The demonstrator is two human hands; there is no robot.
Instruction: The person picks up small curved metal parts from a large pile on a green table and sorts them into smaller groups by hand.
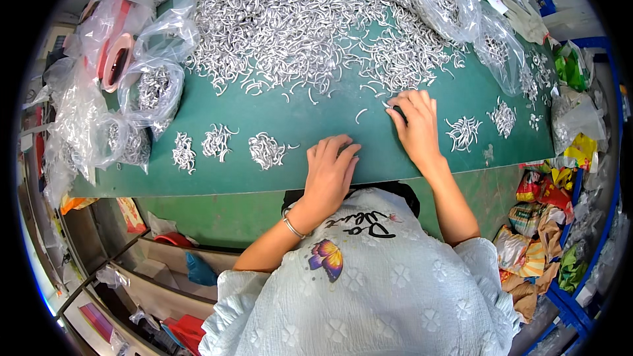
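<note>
A large heap of small curved silvery metal pieces [283, 26] covers the far half of the green table [224, 105]. My right hand [417, 125] is closed at the heap's near edge, its fingertips on a small curved metal piece [386, 104]. One loose curved piece [361, 116] lies just left of it. My left hand [330, 170] rests near the table's front edge with fingers curled together; whatever they hold is hidden. Left of that hand sit three small piles, the nearest being a pile of curved pieces [266, 151]. Another small pile [463, 133] lies right of my right hand.
Clear plastic bags of metal pieces [155, 89] crowd the table's left side, beside pink-handled scissors [117, 62]. More filled bags [445, 0] and a pale glove [525, 20] lie at the back right. Colourful packets [527, 250] are piled beyond the right edge, near a blue frame [570, 310].
</note>
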